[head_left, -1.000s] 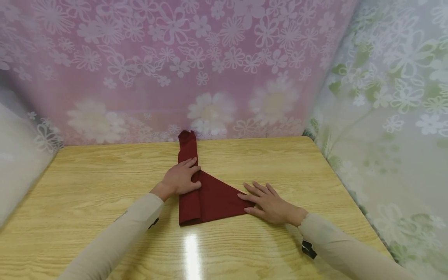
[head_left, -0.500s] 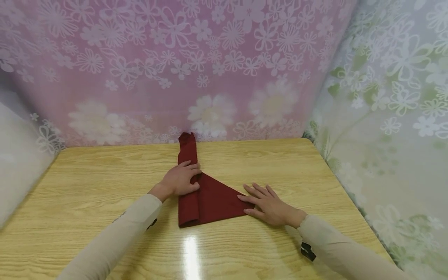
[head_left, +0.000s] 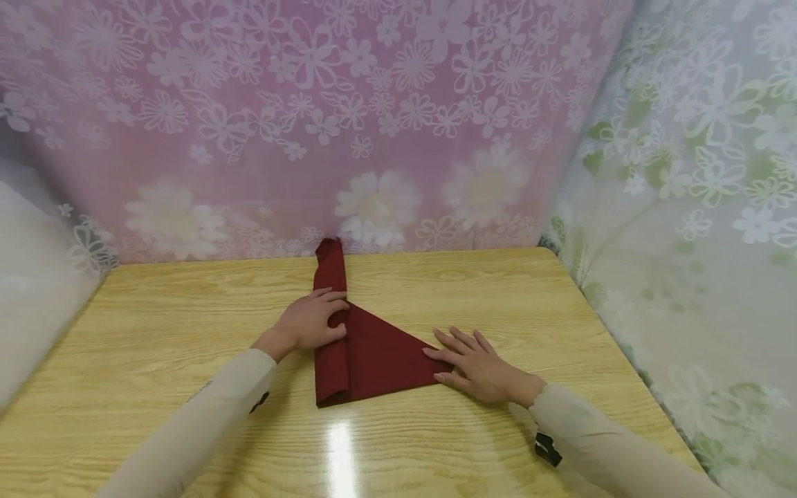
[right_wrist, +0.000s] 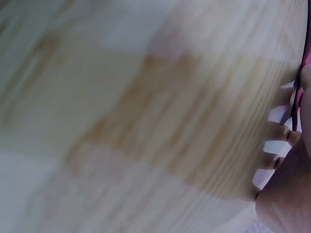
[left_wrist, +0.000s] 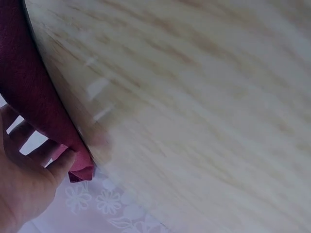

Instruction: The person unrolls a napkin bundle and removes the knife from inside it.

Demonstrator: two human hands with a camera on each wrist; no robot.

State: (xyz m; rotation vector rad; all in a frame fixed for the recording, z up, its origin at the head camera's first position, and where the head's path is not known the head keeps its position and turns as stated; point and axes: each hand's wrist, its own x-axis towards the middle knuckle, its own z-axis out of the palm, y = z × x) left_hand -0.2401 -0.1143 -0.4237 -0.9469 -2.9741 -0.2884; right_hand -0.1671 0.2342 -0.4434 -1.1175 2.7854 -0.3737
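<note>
A dark red cloth lies on the table, its left side folded over into a long strip that reaches to the far edge. Its right side tapers to a point. My left hand rests across the middle of the strip, fingers stretched over it and thumb at its right edge. In the left wrist view the spread fingers of the left hand lie along the cloth. My right hand presses the pointed corner with spread fingers, covering its tip. The right wrist view catches only the edge of that hand.
The wood-grain table stands against a pink flowered curtain. A pale flowered curtain hangs along the right side, and a whitish one on the left. The strip's crumpled far end overlaps the back curtain.
My left hand has shifted slightly left, and the folded strip has moved left with it. My right hand keeps its place on the corner.
</note>
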